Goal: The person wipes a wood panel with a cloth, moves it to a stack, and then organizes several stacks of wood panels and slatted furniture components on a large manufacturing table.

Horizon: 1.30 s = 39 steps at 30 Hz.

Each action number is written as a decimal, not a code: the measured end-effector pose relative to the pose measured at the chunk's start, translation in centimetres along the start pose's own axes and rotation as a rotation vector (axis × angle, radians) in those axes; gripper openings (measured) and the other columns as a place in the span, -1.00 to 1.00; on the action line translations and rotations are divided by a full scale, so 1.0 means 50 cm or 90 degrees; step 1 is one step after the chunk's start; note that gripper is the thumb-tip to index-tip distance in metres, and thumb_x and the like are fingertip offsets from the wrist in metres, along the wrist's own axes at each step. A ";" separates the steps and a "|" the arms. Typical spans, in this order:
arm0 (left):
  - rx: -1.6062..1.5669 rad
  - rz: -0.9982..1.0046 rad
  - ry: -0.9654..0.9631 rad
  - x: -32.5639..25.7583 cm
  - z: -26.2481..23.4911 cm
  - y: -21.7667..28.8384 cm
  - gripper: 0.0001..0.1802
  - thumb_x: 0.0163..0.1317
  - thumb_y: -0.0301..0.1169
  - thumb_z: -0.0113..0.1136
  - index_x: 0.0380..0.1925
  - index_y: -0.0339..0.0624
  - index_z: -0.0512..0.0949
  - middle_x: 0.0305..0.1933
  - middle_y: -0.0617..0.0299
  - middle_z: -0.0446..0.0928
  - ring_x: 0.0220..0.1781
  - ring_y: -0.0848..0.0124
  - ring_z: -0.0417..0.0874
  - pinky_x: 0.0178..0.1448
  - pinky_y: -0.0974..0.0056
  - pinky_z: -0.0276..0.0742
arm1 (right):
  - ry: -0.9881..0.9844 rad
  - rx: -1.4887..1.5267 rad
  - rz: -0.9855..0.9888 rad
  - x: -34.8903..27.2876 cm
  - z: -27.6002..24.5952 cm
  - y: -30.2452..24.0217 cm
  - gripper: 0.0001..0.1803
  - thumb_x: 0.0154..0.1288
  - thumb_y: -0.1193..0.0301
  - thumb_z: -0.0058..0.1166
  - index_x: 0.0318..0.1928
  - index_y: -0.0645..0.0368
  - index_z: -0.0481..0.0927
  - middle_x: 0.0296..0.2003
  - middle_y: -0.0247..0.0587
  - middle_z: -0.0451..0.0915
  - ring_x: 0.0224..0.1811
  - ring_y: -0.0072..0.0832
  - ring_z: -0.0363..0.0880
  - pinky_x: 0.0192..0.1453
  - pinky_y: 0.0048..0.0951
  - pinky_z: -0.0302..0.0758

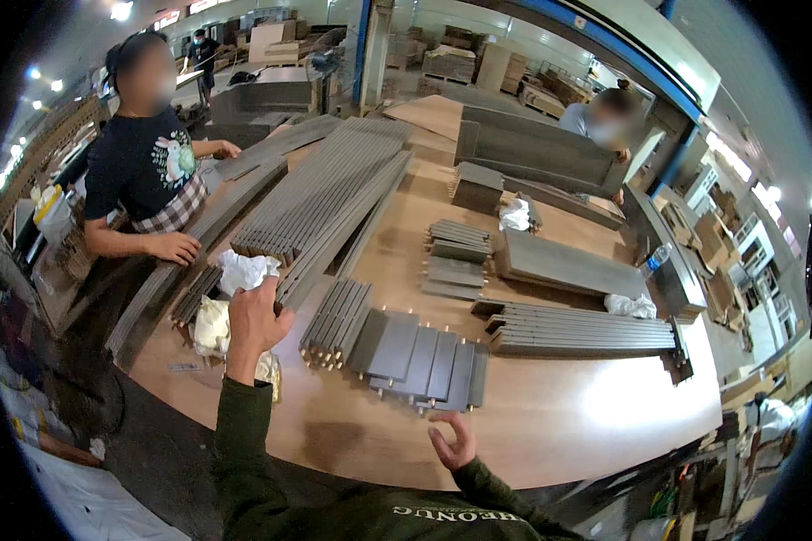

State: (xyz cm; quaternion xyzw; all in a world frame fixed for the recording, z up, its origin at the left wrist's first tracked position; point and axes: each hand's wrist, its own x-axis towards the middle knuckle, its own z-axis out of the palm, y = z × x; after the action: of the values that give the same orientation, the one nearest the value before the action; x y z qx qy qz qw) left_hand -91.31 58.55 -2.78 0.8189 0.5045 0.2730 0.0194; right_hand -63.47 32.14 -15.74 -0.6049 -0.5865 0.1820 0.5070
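My left hand [256,323] is raised at the near left of the table, right beside a crumpled white plastic bag [246,270]. Its thumb stands apart from the fingers and nothing shows in it; whether the fingertips touch the bag, I cannot tell. A pale yellow bag [211,326] lies left of that wrist. By the table's near edge my right hand [456,441] is open, thumb and forefinger curved apart with nothing between. Just beyond it lie overlapping grey panels [421,361] with wooden dowels in their ends. Left of them is a bundle of grey strips [336,317], also dowelled.
Long grey boards [320,194] are stacked at the left, where a co-worker [153,162] rests a hand on one. Another person [600,117] stands behind a large upright grey panel [541,151]. Grooved strips [577,329] and a water bottle [659,260] are at the right.
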 end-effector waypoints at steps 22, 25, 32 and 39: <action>-0.303 0.458 -0.290 -0.330 -0.126 0.344 -0.34 -0.05 0.02 0.36 -0.02 -0.19 0.55 -0.49 0.20 0.56 -0.49 0.23 0.58 -0.27 0.18 0.50 | -0.275 0.775 0.408 0.338 0.023 -0.068 -0.50 0.17 -0.01 0.11 -0.09 0.13 0.48 -0.24 -0.26 0.56 -0.38 -0.45 0.54 -0.29 -0.37 0.54; -0.298 0.463 -0.129 -0.242 -0.089 0.342 -0.20 -0.11 -0.03 0.43 0.11 -0.23 0.42 -0.18 0.14 0.59 -0.17 0.16 0.61 -0.05 0.15 0.53 | -0.292 0.623 0.336 0.277 -0.134 0.024 -0.41 0.21 0.17 0.16 0.17 0.20 0.34 -0.23 -0.23 0.57 -0.32 -0.46 0.57 -0.22 -0.34 0.55; 0.176 0.527 0.246 -0.006 -0.051 0.381 0.30 -0.44 -0.31 0.58 0.39 0.24 0.00 0.51 0.09 -0.14 0.52 0.00 -0.12 0.48 -0.23 -0.18 | -0.297 0.127 0.124 0.001 -0.411 -0.014 0.09 -0.06 0.25 0.36 0.38 0.33 -0.05 0.23 0.00 0.25 0.28 -0.39 0.19 0.33 -0.41 0.18; 0.105 0.738 0.033 0.000 0.060 0.448 -0.76 -0.12 -0.50 0.19 -0.34 -0.23 0.56 -0.33 0.07 0.54 -0.26 0.10 0.56 -0.21 0.08 0.43 | -0.374 -0.013 0.121 -0.199 -0.609 0.017 -0.02 -0.18 0.31 0.36 0.30 0.22 0.17 0.02 0.03 0.46 0.04 -0.25 0.44 0.13 -0.32 0.36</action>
State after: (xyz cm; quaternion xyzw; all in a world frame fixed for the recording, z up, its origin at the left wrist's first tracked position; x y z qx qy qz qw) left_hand -71.67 48.29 1.56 0.9530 -0.0061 0.2188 -0.2095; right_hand -40.64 11.24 -7.39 -0.5833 -0.6507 0.3899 0.2903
